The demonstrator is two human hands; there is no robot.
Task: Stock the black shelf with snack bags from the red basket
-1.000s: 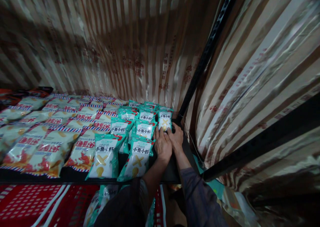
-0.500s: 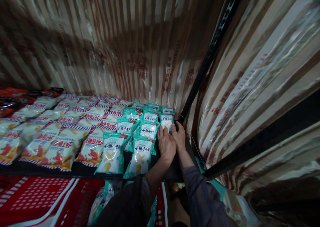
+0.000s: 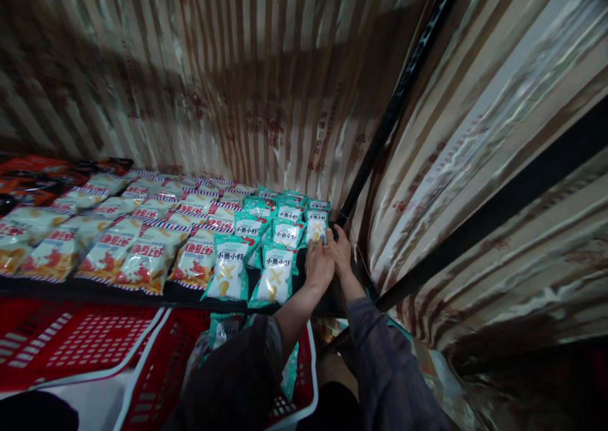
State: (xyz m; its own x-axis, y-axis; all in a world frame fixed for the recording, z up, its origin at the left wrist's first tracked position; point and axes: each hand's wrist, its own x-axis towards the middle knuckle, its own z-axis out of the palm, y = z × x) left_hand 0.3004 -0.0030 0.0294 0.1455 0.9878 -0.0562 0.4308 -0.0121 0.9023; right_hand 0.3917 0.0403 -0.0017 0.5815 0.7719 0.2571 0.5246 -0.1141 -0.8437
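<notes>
Several teal-and-white snack bags lie in rows at the right end of a black shelf. In the rightmost row, a snack bag lies with its printed front up, behind my fingertips. My left hand grips its lower edge, fingers pointing away from me. Close beside it, my right hand has its fingers bent around the bag's lower right corner. The two hands almost touch, and they hide the bag's near end.
White snack bags with striped edges fill the shelf further left, with orange-and-black packs beyond. Below stand red baskets, one containing more teal bags. A black post rises at the right, before striped curtains.
The view has shifted, so the shelf and bags appear higher and the front bags further right. Both hands remain at the same bag, with the left hand's fingers drawn slightly nearer its lower edge.
</notes>
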